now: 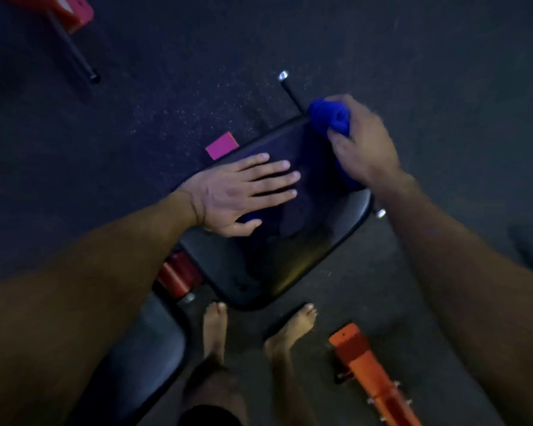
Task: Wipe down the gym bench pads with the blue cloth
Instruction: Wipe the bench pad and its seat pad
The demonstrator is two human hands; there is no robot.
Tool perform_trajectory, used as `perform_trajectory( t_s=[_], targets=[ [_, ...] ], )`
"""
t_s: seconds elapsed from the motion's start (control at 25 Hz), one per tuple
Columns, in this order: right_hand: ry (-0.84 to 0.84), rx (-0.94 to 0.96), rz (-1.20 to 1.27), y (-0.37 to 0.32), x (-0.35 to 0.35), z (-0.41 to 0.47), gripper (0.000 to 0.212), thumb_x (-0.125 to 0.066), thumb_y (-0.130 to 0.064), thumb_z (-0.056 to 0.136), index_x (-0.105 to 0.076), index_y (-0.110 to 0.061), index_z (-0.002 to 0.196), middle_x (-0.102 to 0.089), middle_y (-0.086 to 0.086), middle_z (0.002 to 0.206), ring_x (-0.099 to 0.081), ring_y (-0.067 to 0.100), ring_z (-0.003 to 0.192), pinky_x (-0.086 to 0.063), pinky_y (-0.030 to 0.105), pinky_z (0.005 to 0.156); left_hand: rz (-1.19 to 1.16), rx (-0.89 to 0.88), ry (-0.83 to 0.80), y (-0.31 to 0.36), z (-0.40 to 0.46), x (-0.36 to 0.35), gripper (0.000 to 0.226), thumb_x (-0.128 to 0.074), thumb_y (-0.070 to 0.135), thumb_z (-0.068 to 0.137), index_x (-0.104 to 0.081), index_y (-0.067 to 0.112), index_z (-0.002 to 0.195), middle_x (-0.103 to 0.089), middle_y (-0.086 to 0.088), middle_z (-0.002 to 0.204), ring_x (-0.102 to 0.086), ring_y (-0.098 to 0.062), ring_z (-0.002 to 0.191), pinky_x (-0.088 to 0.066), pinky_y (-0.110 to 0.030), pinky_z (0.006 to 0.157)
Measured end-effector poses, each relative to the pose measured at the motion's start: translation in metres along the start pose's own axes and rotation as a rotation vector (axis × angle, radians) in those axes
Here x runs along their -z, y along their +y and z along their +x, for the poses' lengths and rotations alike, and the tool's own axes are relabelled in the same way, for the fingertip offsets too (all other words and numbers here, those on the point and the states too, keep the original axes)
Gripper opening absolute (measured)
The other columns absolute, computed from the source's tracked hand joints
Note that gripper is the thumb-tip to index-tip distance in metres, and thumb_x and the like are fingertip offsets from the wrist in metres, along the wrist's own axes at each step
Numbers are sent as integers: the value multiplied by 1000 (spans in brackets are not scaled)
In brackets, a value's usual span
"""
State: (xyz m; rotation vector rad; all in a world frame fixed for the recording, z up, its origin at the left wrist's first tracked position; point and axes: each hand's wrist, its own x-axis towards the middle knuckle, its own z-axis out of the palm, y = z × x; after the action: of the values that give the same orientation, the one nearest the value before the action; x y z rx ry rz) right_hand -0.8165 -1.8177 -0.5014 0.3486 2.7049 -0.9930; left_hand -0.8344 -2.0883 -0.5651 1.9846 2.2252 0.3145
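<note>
left forearm: nearest the lens, it runs up from the lower left to the left hand [243, 195].
left hand: fingers straight and spread, palm flat on the seat pad [290, 256], seemingly bracing it; it holds nothing.
second pad: a darker pad [142, 358] lies low and left, beside the red frame joint [176, 275]; no sign it is being wiped now.
feet: bare, on the floor just below the seat pad's near edge.
blue cloth: bunched blue cloth [330, 116] sits at the pad's far right corner, touching the edge.
right hand: the right hand [363, 146] curls round the cloth, gripping it in a wad.
step: wiping the seat pad, judged to be at its far corner.
next move: likely drag the cloth across the pad toward the near edge, lifting the left hand clear of its path.
orange bar: an orange frame tube [370, 373] lies at lower right.
</note>
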Motion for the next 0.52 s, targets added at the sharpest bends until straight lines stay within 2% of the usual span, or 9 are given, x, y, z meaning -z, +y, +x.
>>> perform_trajectory(
  t_s=[0.12,0.2,0.28,0.52],
  targets=[
    [50,177,-147,-14,-23,9,48,-45,-28,79,-57,-16,124,-63,6,116,-59,31,103,-46,44,90,-32,8,36,2,-5,-3,71,-41,40,97,-29,13,161,-19,-11,170,-13,-31,158,-12,-52,128],
    [141,179,-256,-14,-39,13,42,-47,-35,82,-58,-17,118,-64,6,108,-59,31,95,-47,43,83,-64,20,34,5,-4,0,71,-43,40,96,-30,13,161,-21,-11,170,-15,-30,158,-13,-52,128],
    [178,178,-256,-14,-45,18,39,-48,-36,82,-57,-17,114,-63,6,103,-58,31,92,-46,42,80,-89,46,31,4,-6,3,71,-45,40,94,-34,12,159,-24,-10,169,-18,-30,157,-13,-51,128],
    [156,114,-276,-11,-46,21,33,-45,-37,80,-51,-23,109,-59,3,100,-54,27,88,-44,41,76,-145,67,44,7,-2,10,68,-53,35,91,-45,12,154,-31,-9,166,-25,-28,155,-15,-50,128]
  ],
)
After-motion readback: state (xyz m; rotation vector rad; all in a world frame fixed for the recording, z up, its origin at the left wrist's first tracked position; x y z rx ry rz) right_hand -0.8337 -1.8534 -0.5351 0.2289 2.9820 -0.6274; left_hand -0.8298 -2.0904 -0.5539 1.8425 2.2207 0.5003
